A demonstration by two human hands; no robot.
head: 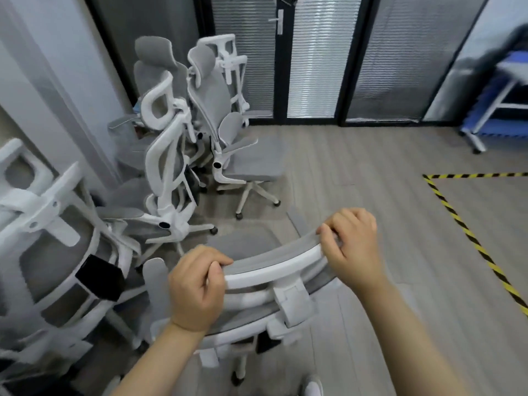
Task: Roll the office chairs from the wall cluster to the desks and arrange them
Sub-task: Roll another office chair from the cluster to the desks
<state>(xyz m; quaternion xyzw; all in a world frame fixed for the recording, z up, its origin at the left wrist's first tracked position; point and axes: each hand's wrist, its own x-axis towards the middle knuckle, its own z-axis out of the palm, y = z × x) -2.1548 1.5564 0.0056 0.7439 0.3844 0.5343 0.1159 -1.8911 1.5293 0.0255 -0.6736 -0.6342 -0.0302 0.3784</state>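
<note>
Two hands on one chair. My left hand (197,287) has its grip closed over the left end of the headrest (274,262) of the nearest office chair (257,304); my right hand (353,244) has its grip closed over the right end, fingers curled over the top edge, thumbs on the near side. The headrest is a curved grey mesh pad with a white plastic rim, and it sits directly below me, its back toward me. The grey seat lies beyond the headrest, away from me.

Left of the held chair, close beside it, stands another white-and-grey chair (57,252) with a black tag on its frame. Farther out, against the left wall and the glass partition, is the chair cluster (183,124): several matching chairs packed tightly, backs and armrests overlapping; exact count cannot be told.

Floor (357,172) is grey wood-look plank. Yellow-and-black hazard tape (457,221) marks a corner on the floor to my right, well apart from the chair. A white-framed cart (485,110) with blue shelves stands at far right. Glass door with blinds (311,67) is at the back.
</note>
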